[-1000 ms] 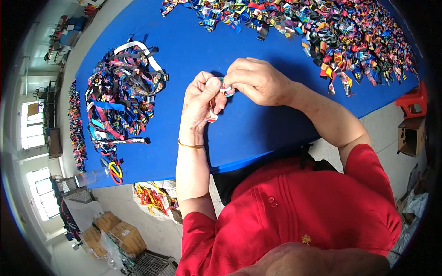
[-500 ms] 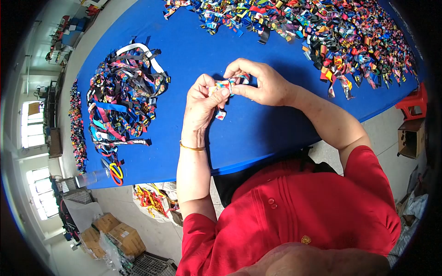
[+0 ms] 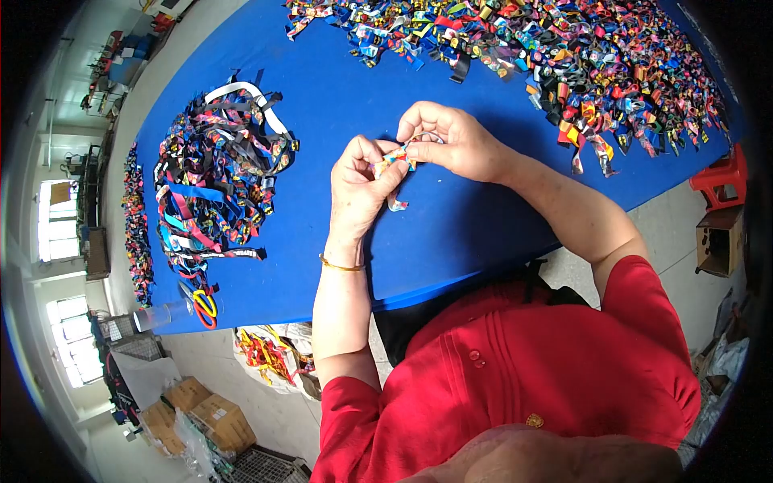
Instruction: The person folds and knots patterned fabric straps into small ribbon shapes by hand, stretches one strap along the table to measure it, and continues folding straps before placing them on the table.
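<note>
A short patterned ribbon strap (image 3: 396,201), white with red and blue print, is held between my two hands above the blue table. My left hand (image 3: 358,177) pinches its bunched middle between thumb and fingers, and one end hangs below. On the other side, my right hand (image 3: 457,146) has thumb and fingertips closed on the strap's looped part. The fingers hide how the strap is folded. To the left lies a heap of loose long straps (image 3: 217,169). A broad pile of short looped straps (image 3: 596,72) covers the far right of the table.
Scissors with yellow and red handles (image 3: 204,307) lie at the table's left front corner, beside a clear cylindrical container (image 3: 157,315). A bag of red and yellow ribbons (image 3: 270,358) sits below the edge. Cardboard boxes (image 3: 217,419) stand on the floor; a red stool (image 3: 719,181) is at right.
Both hands have shifted slightly right with the strap. My right fingers have moved a little along its looped part, and the hanging end has swung right.
</note>
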### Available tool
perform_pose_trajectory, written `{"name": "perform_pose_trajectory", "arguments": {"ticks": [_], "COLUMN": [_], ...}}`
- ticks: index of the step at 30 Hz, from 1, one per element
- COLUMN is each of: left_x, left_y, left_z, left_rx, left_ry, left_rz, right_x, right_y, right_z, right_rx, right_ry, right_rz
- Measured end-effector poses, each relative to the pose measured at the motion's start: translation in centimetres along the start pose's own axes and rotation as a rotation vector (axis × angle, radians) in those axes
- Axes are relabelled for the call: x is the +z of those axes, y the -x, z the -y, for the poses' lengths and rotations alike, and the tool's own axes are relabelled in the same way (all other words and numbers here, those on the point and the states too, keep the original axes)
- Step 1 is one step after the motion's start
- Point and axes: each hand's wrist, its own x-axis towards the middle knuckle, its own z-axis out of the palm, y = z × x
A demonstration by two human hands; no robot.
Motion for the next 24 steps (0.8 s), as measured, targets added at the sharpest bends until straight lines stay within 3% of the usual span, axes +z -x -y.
{"name": "perform_pose_trajectory", "arguments": {"ticks": [12,15,24], "left_x": [1.8,2.0,1.2], "left_y": [0.2,0.4,0.1], "left_z": [0.4,0.1,1.1], "left_rx": [0.194,0.146,0.487], "left_ry": [-0.139,-0.213,-0.750], "left_rz": [-0.204,-0.225,-0.178], "right_x": [1.2,1.2,-0.5], "right_y": [0.1,0.3,0.4], "right_z": [0.0,0.3,0.2], "right_rx": [-0.025,0.002,0.329], "right_ry": [-0.099,-0.015,-0.134], "right_rz": [-0.027,-0.077,-0.013]}}
